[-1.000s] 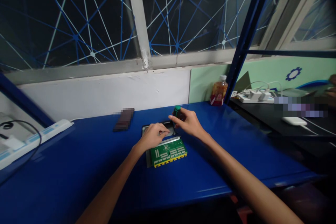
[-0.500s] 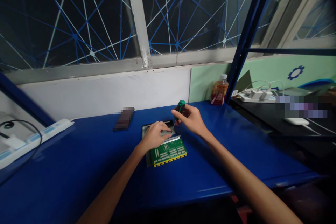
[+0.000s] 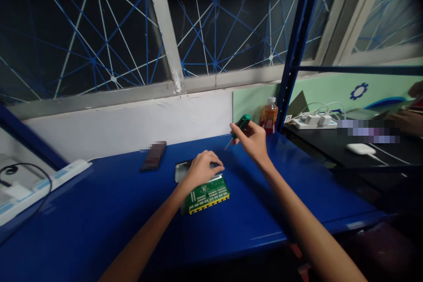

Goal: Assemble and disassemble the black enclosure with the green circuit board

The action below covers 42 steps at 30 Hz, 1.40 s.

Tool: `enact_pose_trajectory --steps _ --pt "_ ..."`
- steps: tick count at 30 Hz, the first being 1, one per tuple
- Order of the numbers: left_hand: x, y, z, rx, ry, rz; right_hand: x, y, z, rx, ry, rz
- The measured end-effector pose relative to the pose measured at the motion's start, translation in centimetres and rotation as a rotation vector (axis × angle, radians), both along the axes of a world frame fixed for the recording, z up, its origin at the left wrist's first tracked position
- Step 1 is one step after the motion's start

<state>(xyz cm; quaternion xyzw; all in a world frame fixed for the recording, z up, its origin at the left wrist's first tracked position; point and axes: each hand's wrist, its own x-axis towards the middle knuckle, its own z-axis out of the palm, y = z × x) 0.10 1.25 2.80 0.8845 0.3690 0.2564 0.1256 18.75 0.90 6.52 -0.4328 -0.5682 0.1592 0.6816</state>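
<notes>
A green-handled screwdriver [image 3: 242, 125] is gripped in my right hand [image 3: 254, 139], its thin shaft slanting down to the left, the tip in the air apart from the board. My left hand [image 3: 204, 168] reaches over a green circuit board [image 3: 209, 192], thumb and index finger brought together in a pinch. Whatever may be between those fingertips is too small to make out. Along the board's near edge runs a yellow connector strip [image 3: 209, 205]. A dark-rimmed metal case [image 3: 180, 172] shows behind and under the left hand, which hides part of it.
On the blue table [image 3: 264, 211], a dark blurred phone-like slab [image 3: 153, 157] lies back left. A power strip [image 3: 49, 185] runs along the left. An amber-coloured drink bottle [image 3: 269, 115] stands by the blue post. Another person's hand [image 3: 411, 121] is at far right, beyond a second power strip [image 3: 315, 122].
My right hand has lifted the screwdriver up and right, away from the board. The left hand's fingers have drawn into a pinch and risen slightly off the case. The view has shifted a little.
</notes>
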Motion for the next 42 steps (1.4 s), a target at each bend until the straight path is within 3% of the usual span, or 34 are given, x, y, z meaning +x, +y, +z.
enact_pose_trajectory --steps 5,8,12,16,22,27,32,36,42 --pt "3.0 0.5 -0.3 -0.012 0.115 0.004 1.4 0.4 0.0 0.038 0.006 -0.107" --pt "3.4 0.7 -0.5 -0.015 0.127 0.018 2.0 0.7 -0.1 0.038 0.033 -0.121" --pt "1.5 0.3 0.3 -0.016 0.127 -0.008 2.1 0.8 -0.3 0.020 0.030 -0.100" --pt "-2.6 -0.4 1.4 -0.074 0.160 -0.047 1.2 0.1 -0.3 -0.002 -0.014 -0.015" --pt "-7.6 -1.0 0.7 -0.175 0.195 -0.052 -1.3 -1.4 0.0 -0.050 -0.075 0.094" --pt "-7.9 -1.1 -0.1 -0.192 0.179 -0.048 -4.3 -3.0 -0.4 -0.122 -0.131 0.223" --pt "-7.7 -0.8 -0.3 -0.328 0.089 -0.068 -6.8 -4.6 -0.8 -0.169 -0.307 0.474" --pt "-7.8 -0.5 -0.7 -0.383 -0.012 -0.106 -7.2 -4.9 -1.2 -0.160 -0.426 0.459" --pt "-7.8 -0.5 -1.0 -0.317 0.050 -0.064 -6.6 -4.9 -1.4 -0.127 -0.480 0.384"
